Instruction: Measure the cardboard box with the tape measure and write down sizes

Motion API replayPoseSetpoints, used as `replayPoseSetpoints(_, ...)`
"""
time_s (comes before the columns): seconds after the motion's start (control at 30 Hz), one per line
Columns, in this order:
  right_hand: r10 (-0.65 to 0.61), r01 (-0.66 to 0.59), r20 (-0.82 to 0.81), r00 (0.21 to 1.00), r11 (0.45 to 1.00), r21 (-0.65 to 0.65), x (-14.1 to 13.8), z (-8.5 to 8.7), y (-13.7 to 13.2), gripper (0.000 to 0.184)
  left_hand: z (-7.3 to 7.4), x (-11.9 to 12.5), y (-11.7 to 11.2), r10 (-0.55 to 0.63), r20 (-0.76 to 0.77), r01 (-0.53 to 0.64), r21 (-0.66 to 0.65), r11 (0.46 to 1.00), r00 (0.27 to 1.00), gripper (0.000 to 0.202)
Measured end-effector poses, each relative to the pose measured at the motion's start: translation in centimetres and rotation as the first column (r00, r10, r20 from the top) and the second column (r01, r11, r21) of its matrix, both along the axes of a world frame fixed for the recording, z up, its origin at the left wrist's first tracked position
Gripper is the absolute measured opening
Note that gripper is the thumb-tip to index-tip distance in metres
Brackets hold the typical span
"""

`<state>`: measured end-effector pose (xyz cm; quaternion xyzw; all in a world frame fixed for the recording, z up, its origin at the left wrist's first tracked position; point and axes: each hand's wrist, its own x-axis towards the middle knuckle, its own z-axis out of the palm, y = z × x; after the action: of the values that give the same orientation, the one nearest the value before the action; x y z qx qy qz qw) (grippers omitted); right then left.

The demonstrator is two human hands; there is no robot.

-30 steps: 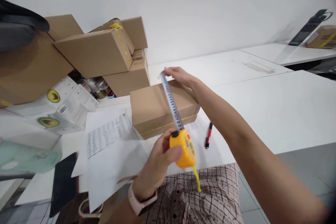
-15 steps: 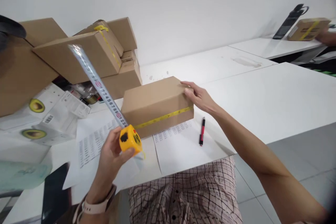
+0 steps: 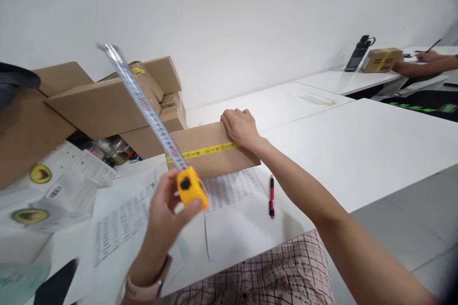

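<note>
My left hand (image 3: pixel 168 205) is closed around a yellow tape measure (image 3: pixel 192 188). Its metal blade (image 3: pixel 145 107) is pulled out and slants up to the left, blurred by motion, passing in front of the cardboard box's left end. My right hand (image 3: pixel 241 127) grips the top edge of that cardboard box (image 3: pixel 218 164), fingers curled over the far side. A yellow printed tape strip (image 3: pixel 207 151) runs along the face turned to me. Beneath and in front of the box lies a printed sheet (image 3: pixel 236 219). A red and black pen (image 3: pixel 272 198) lies right of it.
Stacked cardboard boxes (image 3: pixel 96 109) stand at the left, beside white cartons (image 3: pixel 71 181) with avocado pictures. Another printed sheet (image 3: pixel 121 224) lies left. At far right are a dark bottle (image 3: pixel 358 55), a small taped box (image 3: pixel 381 61) and another person's arm (image 3: pixel 425 66).
The cardboard box has been tipped so its taped face turns more upward toward me. My right hand shifted left along its top. My left hand moved right with the tape measure. The view shifted too.
</note>
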<state>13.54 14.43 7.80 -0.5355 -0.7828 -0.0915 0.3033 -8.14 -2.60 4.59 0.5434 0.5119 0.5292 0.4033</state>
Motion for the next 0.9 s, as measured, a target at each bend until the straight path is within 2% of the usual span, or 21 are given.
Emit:
replayPoseSetpoints(0.07, 0.007, -0.007, -0.023, 1.0, 1.0, 0.004, -0.1, -0.2, 0.3, 0.042, -2.0, 1.7, -2.0, -0.168, 0.093, 0.18, -0.144, 0.973, 0.981, 0.067)
replayPoseSetpoints(0.13, 0.017, -0.017, -0.047, 0.999, 1.0, 0.007, 0.0, -0.3, 0.6, 0.041, -4.1, 2.8, -3.0, -0.312, 0.178, 0.348, -0.236, 0.907, 0.933, 0.066)
replayPoseSetpoints(0.23, 0.074, -0.072, -0.034, 0.997, 0.996, 0.047, 0.2, -0.3, 0.9, 0.048, -6.3, 3.2, -3.1, -0.402, 0.243, 0.461, -0.277, 0.843, 0.883, 0.066)
replayPoseSetpoints(0.33, 0.147, -0.15, 0.035, 0.988, 0.984, 0.091, 0.3, -0.4, 0.9, 0.062, -7.3, 2.9, -2.8, -0.413, 0.28, 0.484, -0.276, 0.83, 0.867, 0.064)
replayPoseSetpoints(0.4, 0.167, -0.175, 0.087, 0.982, 0.98, 0.094, 0.4, -0.4, 1.0, 0.065, -7.6, 2.8, -2.7, -0.413, 0.289, 0.489, -0.279, 0.826, 0.864, 0.065)
replayPoseSetpoints(0.7, 0.193, -0.201, 0.102, 0.976, 0.976, 0.081, 0.4, -0.7, 0.7, 0.061, -9.8, 4.1, -2.8, -0.373, 0.237, 0.435, -0.325, 0.839, 0.897, 0.067)
replayPoseSetpoints(0.9, 0.184, -0.193, 0.091, 0.979, 0.977, 0.096, 0.4, -0.9, 0.6, 0.057, -10.7, 2.6, -2.5, -0.407, 0.258, 0.476, -0.328, 0.816, 0.876, 0.073)
